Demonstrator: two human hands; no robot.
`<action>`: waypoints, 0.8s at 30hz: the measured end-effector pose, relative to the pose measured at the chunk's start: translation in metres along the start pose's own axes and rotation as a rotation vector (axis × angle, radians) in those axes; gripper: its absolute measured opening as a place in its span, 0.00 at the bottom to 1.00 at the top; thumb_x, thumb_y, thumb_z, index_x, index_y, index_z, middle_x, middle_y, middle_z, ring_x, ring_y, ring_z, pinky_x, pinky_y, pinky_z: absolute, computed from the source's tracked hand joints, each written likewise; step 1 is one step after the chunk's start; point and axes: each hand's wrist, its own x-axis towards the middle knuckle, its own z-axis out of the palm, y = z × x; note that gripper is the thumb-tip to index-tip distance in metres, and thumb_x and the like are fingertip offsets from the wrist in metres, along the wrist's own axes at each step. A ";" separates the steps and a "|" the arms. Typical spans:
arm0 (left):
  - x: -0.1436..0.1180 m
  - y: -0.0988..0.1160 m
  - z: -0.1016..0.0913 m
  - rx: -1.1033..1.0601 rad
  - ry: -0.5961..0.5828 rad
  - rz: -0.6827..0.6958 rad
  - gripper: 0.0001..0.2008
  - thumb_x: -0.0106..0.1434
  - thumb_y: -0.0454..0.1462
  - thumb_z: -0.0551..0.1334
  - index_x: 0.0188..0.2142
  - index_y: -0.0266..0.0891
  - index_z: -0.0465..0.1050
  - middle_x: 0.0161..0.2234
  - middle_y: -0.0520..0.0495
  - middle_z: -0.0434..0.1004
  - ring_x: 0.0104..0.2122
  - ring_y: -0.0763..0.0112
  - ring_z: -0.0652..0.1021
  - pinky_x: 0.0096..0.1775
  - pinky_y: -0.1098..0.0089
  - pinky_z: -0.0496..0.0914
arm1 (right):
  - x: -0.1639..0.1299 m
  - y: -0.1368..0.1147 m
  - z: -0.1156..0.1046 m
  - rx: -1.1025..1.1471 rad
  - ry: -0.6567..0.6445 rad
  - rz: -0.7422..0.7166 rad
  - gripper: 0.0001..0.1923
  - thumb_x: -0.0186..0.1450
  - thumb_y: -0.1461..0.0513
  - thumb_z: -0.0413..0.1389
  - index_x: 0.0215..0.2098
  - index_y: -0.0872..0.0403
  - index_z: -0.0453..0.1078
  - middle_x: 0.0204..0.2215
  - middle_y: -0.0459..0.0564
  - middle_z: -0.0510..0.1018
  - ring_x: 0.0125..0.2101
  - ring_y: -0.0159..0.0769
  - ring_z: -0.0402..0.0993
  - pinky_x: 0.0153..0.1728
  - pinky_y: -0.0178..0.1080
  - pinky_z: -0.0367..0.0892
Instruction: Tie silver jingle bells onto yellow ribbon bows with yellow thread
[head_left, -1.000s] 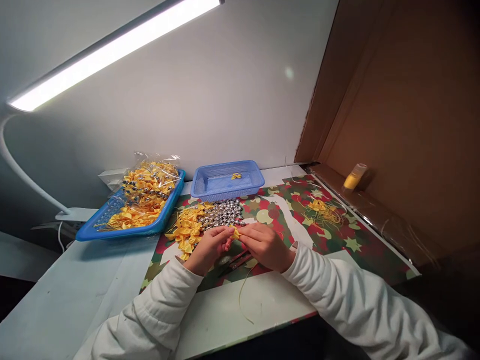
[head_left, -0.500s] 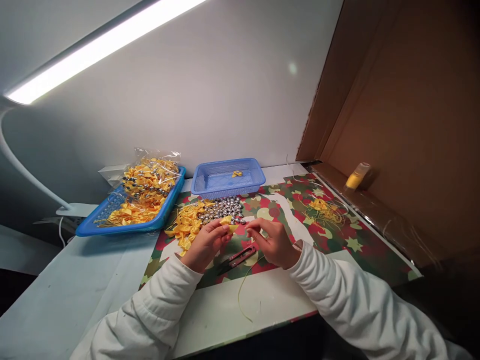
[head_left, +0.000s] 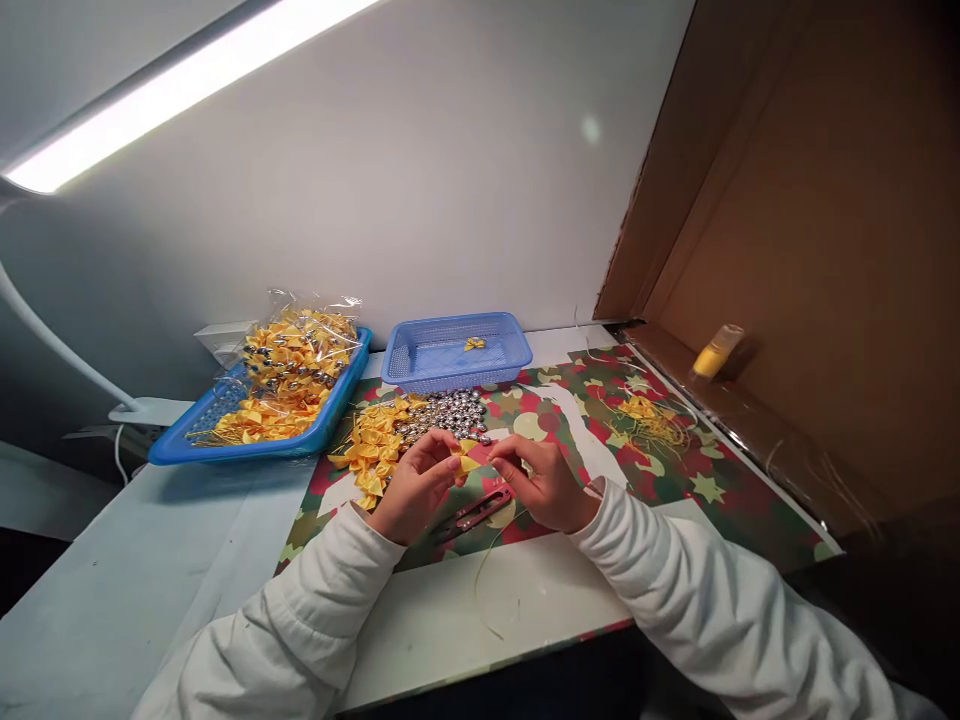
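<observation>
Between thumb and fingers, my left hand point(head_left: 420, 482) pinches a yellow ribbon bow point(head_left: 469, 460). My right hand point(head_left: 541, 482) is closed in a pinch close to the bow's right side. A thin yellowish cord point(head_left: 480, 590) trails from below the right hand onto the white table edge; its upper end is hidden by the fingers. Under the hands lies a pair of thread snips point(head_left: 474, 513). Behind my left hand are a heap of yellow bows point(head_left: 373, 445) and a pile of silver bells or beads point(head_left: 457, 412), too small to tell which.
A blue basket point(head_left: 169, 448) at left holds yellow bows and a clear bag of bows with silver pieces. Farther back, a lighter blue basket point(head_left: 450, 382) contains one bow. Yellow cord scraps point(head_left: 652, 420) lie right, near a small yellow bottle point(head_left: 716, 352) by the cardboard wall.
The bow has turned in my left fingers and more of it shows. Both hands stay close together. The view has shifted slightly.
</observation>
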 end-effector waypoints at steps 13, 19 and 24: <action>-0.001 -0.001 0.001 -0.058 -0.004 -0.065 0.15 0.36 0.33 0.78 0.24 0.37 0.77 0.24 0.52 0.81 0.25 0.76 0.77 0.29 0.77 0.70 | -0.003 0.003 0.002 -0.076 -0.021 -0.118 0.06 0.68 0.64 0.50 0.35 0.55 0.69 0.23 0.45 0.74 0.21 0.27 0.66 0.25 0.31 0.63; -0.004 -0.002 0.001 -0.089 -0.073 -0.101 0.16 0.35 0.33 0.78 0.27 0.39 0.80 0.28 0.50 0.82 0.31 0.70 0.79 0.36 0.72 0.72 | -0.003 0.003 0.002 -0.098 -0.039 -0.183 0.06 0.67 0.66 0.49 0.34 0.55 0.68 0.23 0.46 0.74 0.22 0.28 0.67 0.26 0.31 0.64; -0.005 -0.004 -0.001 -0.109 -0.115 -0.119 0.15 0.37 0.31 0.77 0.27 0.39 0.80 0.28 0.50 0.82 0.32 0.70 0.79 0.36 0.73 0.71 | -0.004 0.003 0.002 -0.106 -0.034 -0.212 0.07 0.67 0.67 0.49 0.33 0.55 0.68 0.24 0.47 0.75 0.24 0.29 0.69 0.27 0.31 0.65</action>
